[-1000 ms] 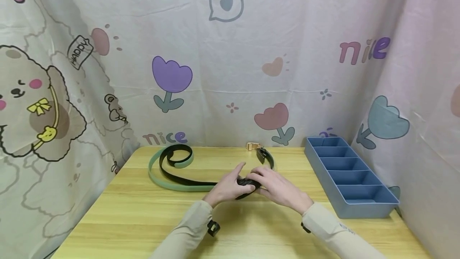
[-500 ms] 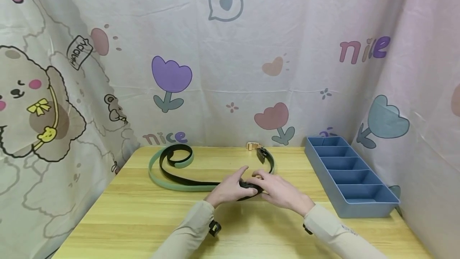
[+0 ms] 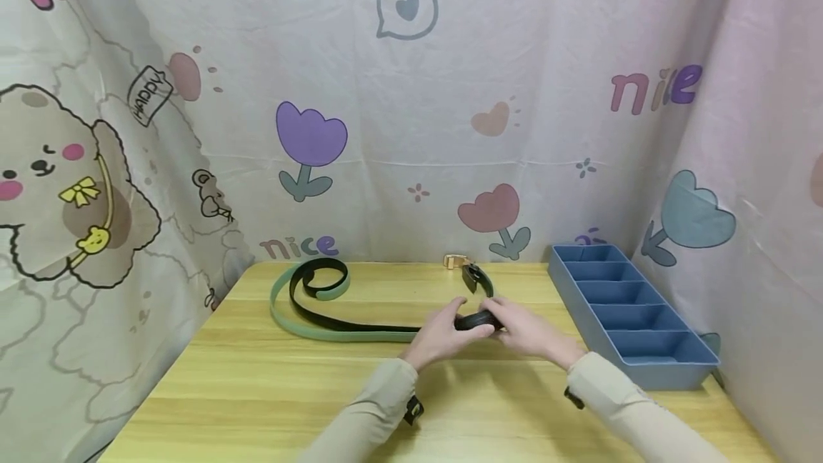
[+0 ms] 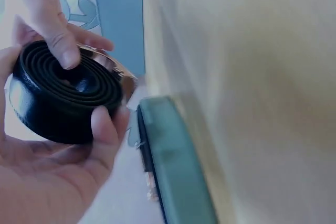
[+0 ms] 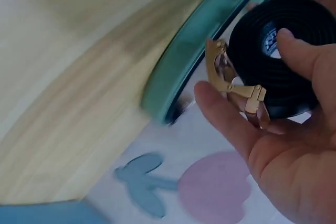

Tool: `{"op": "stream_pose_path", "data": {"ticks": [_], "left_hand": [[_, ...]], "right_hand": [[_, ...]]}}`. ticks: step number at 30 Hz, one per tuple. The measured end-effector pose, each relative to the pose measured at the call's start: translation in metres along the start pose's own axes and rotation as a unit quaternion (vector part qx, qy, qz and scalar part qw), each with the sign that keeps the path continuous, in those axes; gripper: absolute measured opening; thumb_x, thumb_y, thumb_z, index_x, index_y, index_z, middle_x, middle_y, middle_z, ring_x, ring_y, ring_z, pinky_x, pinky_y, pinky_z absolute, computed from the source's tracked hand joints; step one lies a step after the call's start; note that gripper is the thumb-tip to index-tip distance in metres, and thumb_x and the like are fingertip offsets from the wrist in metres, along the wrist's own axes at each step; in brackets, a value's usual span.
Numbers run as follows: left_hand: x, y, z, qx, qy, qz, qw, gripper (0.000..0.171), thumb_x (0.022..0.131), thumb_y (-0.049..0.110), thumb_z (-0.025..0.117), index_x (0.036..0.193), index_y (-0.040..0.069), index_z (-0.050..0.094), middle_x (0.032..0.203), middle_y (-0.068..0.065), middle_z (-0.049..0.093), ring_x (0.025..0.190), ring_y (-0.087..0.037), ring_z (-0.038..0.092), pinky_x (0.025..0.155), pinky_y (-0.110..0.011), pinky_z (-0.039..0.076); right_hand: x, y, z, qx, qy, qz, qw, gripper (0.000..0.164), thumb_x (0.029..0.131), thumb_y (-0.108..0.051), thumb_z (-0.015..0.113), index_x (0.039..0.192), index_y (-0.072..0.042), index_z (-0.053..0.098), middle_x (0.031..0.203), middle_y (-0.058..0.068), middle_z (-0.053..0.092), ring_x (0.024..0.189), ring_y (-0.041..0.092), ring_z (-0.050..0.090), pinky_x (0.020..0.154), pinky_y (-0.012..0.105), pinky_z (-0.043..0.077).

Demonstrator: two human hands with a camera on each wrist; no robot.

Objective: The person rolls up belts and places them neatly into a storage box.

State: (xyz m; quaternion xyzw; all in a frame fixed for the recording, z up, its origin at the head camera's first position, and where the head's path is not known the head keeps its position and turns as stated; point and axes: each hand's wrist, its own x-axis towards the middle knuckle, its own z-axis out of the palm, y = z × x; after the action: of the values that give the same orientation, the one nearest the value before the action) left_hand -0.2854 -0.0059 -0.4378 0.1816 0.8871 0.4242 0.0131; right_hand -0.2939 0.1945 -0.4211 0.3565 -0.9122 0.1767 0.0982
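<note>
A black belt (image 3: 474, 320), wound into a tight coil, is between my two hands above the middle of the table. My left hand (image 3: 440, 340) holds it from the left, fingers and thumb curled round the coil's outer side in the left wrist view. From the right my right hand (image 3: 529, 329) grips it too, with the thumb over the coil's middle. The coil's gold buckle (image 5: 255, 98) sits at its outer edge by the right fingers. Behind the hands lies a second belt (image 3: 373, 336), green outside and black inside, loosely curled at its left end. Its gold buckle (image 3: 455, 261) is at the table's back edge.
A blue-grey box (image 3: 665, 377) with several compartments stands at the table's right side. The wooden table (image 3: 257, 406) backs onto a printed curtain (image 3: 398, 91), which also hangs at both sides.
Both hands have moved a little to the right with the coiled belt, which now shows more between them. The green belt and the box stay in place.
</note>
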Motion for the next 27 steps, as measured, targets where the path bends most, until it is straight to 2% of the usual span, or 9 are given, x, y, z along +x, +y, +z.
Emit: {"op": "stream_pose_path", "data": {"ticks": [4,7,9,11,13,15,18,23,27], "left_hand": [[0.007,-0.004,0.015,-0.001,-0.008,0.073,0.9973,0.075,0.087,0.06,0.062,0.145,0.015,0.044,0.127,-0.012,0.064,0.103,-0.022,0.066,0.085,-0.032,0.052],[0.013,-0.004,0.025,-0.003,0.014,0.113,0.9935,0.064,0.091,0.046,0.064,0.143,0.015,0.044,0.118,-0.012,0.068,0.093,-0.019,0.068,0.08,-0.028,0.053],[0.017,-0.001,0.031,0.004,0.028,0.127,0.9915,0.058,0.093,0.037,0.065,0.142,0.012,0.046,0.112,-0.011,0.07,0.087,-0.013,0.067,0.077,-0.024,0.053],[0.02,0.007,0.037,0.024,0.026,0.141,0.9894,0.048,0.093,0.03,0.064,0.136,0.011,0.053,0.106,-0.007,0.072,0.082,-0.006,0.065,0.074,-0.02,0.052],[0.022,0.015,0.044,0.064,0.008,0.16,0.985,0.038,0.093,0.028,0.063,0.127,0.011,0.061,0.099,-0.002,0.073,0.079,-0.001,0.063,0.071,-0.014,0.048],[0.023,0.024,0.053,0.11,-0.02,0.187,0.976,0.031,0.094,0.026,0.061,0.12,0.011,0.066,0.094,0.002,0.073,0.077,0.002,0.061,0.069,-0.01,0.046],[0.022,0.036,0.07,0.182,-0.057,0.225,0.9554,0.031,0.094,0.028,0.061,0.12,0.013,0.067,0.098,0.006,0.073,0.081,0.003,0.063,0.072,-0.008,0.045],[0.018,0.056,0.097,0.29,-0.089,0.261,0.9165,0.039,0.095,0.037,0.059,0.132,0.023,0.059,0.126,0.011,0.065,0.11,0.0,0.061,0.093,-0.013,0.044],[0.016,0.074,0.112,0.336,-0.101,0.278,0.8942,0.048,0.096,0.043,0.056,0.142,0.027,0.05,0.14,0.011,0.054,0.125,-0.001,0.053,0.102,-0.016,0.04]], "right_hand": [[-0.007,0.025,-0.013,0.016,0.011,0.06,0.998,0.028,0.077,-0.005,0.071,0.098,-0.017,0.057,0.088,-0.001,0.062,0.078,0.013,0.056,0.069,0.033,0.048],[-0.012,0.041,-0.023,0.015,0.039,0.115,0.992,0.027,0.074,-0.011,0.074,0.096,-0.017,0.059,0.082,-0.001,0.062,0.071,0.014,0.055,0.065,0.033,0.046],[-0.016,0.052,-0.031,0.011,0.056,0.148,0.987,0.028,0.073,-0.014,0.076,0.097,-0.015,0.061,0.081,0.001,0.064,0.07,0.016,0.056,0.063,0.034,0.045],[-0.021,0.062,-0.042,0.014,0.063,0.179,0.982,0.031,0.074,-0.013,0.075,0.102,-0.012,0.062,0.083,0.005,0.065,0.07,0.019,0.056,0.062,0.034,0.044],[-0.026,0.072,-0.055,0.014,0.062,0.208,0.976,0.032,0.075,-0.01,0.072,0.105,-0.011,0.06,0.086,0.009,0.065,0.069,0.021,0.057,0.059,0.034,0.043],[-0.031,0.08,-0.071,0.012,0.055,0.231,0.971,0.034,0.078,-0.007,0.068,0.11,-0.009,0.057,0.09,0.013,0.064,0.069,0.024,0.056,0.057,0.033,0.041],[-0.037,0.093,-0.096,-0.002,0.046,0.25,0.967,0.033,0.081,-0.009,0.064,0.112,-0.006,0.051,0.093,0.018,0.061,0.071,0.027,0.054,0.057,0.034,0.04],[-0.049,0.115,-0.13,-0.03,0.015,0.268,0.963,0.038,0.084,-0.012,0.061,0.118,0.0,0.048,0.095,0.022,0.059,0.076,0.032,0.054,0.06,0.037,0.042],[-0.061,0.135,-0.141,-0.046,-0.003,0.289,0.956,0.036,0.085,-0.009,0.059,0.118,0.001,0.05,0.091,0.021,0.058,0.075,0.033,0.053,0.059,0.038,0.043]]}}
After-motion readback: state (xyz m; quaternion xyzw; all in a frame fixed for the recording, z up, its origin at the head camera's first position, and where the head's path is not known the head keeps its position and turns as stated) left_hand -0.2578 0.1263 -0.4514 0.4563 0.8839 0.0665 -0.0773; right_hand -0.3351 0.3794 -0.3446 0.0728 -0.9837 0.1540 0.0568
